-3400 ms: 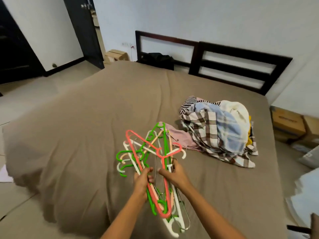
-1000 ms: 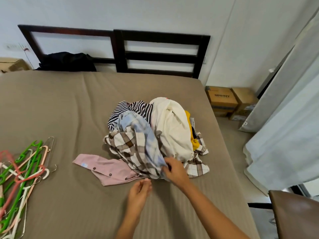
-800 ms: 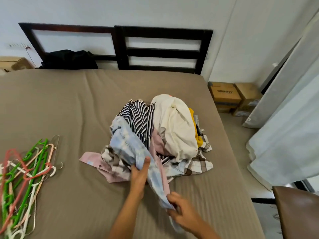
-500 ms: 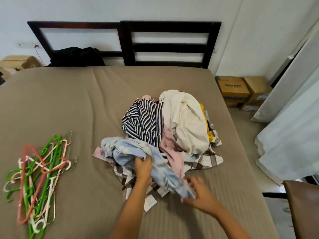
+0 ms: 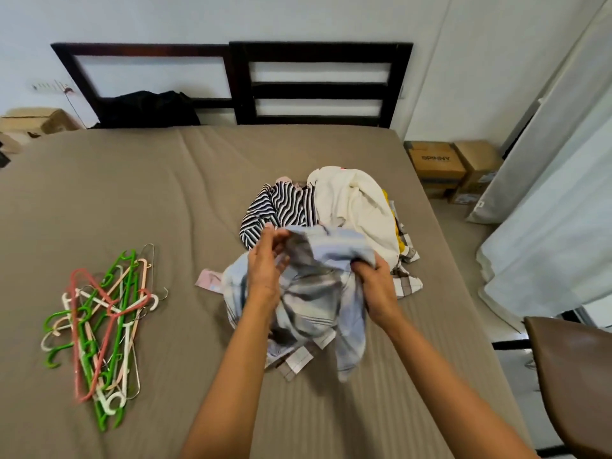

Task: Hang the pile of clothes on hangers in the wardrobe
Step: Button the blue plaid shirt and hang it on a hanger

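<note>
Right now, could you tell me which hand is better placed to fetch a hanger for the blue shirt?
Probably the left hand: the hangers lie on the bed to its side, while the right hand grips the blue shirt firmly and could hold it meanwhile.

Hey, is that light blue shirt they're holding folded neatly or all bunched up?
Bunched up. The light blue shirt hangs crumpled between the left hand and right hand, loose ends trailing down.

- shirt [image 5: 318, 293], near centre: pale blue, grey checks
- top [image 5: 284, 207], far: black-and-white stripes
- garment [image 5: 354, 200], far right: cream
- hangers [image 5: 99, 326], left: green, pink, white
- bed sheet [image 5: 132, 193]: taupe
</note>
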Tool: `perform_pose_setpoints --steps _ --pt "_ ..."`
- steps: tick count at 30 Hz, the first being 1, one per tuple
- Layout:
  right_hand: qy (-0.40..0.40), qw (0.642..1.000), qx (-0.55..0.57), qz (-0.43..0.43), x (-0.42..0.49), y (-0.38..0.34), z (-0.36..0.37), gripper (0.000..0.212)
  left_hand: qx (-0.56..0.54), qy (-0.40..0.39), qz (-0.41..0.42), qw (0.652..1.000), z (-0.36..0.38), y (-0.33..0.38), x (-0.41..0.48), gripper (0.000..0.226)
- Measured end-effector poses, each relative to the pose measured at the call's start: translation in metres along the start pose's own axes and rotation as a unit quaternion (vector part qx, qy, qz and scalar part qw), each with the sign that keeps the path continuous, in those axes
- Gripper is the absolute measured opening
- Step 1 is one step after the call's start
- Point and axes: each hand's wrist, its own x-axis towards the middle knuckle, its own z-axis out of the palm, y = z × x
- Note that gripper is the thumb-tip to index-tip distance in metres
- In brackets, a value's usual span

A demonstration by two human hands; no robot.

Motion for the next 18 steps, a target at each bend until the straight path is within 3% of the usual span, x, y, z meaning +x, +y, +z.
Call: perform_pose_setpoints --steps 1,3,5,7,9,11,13,15,16,18 --pt "0.023 0.998 0.059 0.023 -0.003 -0.008 -0.003 0.029 0.046 0.027 -0.005 0.999 -0.011 -0.007 0.001 0.05" --pt "0.05 0.981 0.172 0.074 -0.009 -0.027 -0.009 0.03 0.258 0.05 -0.007 0.965 -0.032 -0.021 -0.006 0.093" --pt "0.063 0.966 0.224 0.114 -0.013 -0.047 -0.013 0.028 0.365 -0.051 -0.041 0.929 -0.053 -0.046 -0.014 0.139" --pt "0.054 0.966 0.219 0.127 -0.015 -0.074 -0.012 0.022 0.357 -0.219 -0.133 0.899 -0.062 -0.063 -0.026 0.148" --pt "0.03 0.965 0.223 0.134 -0.021 -0.104 -0.01 0.021 0.336 -0.341 -0.196 0.856 -0.061 -0.076 -0.042 0.133" --pt "0.001 0.963 0.235 0.135 -0.029 -0.133 -0.013 0.027 0.318 -0.396 -0.203 0.837 -0.049 -0.07 -0.063 0.089" --pt "-0.013 0.958 0.257 0.127 -0.033 -0.153 -0.021 0.043 0.293 -0.386 -0.169 0.858 -0.034 -0.054 -0.078 0.039" --pt "0.0 0.962 0.25 0.108 -0.032 -0.161 -0.033 0.041 0.256 -0.361 -0.135 0.886 -0.025 -0.036 -0.083 0.016" --pt "0.03 0.972 0.209 0.101 -0.03 -0.16 -0.04 0.032 0.24 -0.345 -0.122 0.899 -0.025 -0.028 -0.085 0.013" --pt "0.107 0.989 -0.046 0.089 -0.018 -0.136 -0.062 0.029 0.203 -0.302 -0.118 0.924 -0.03 -0.013 -0.086 0.011"
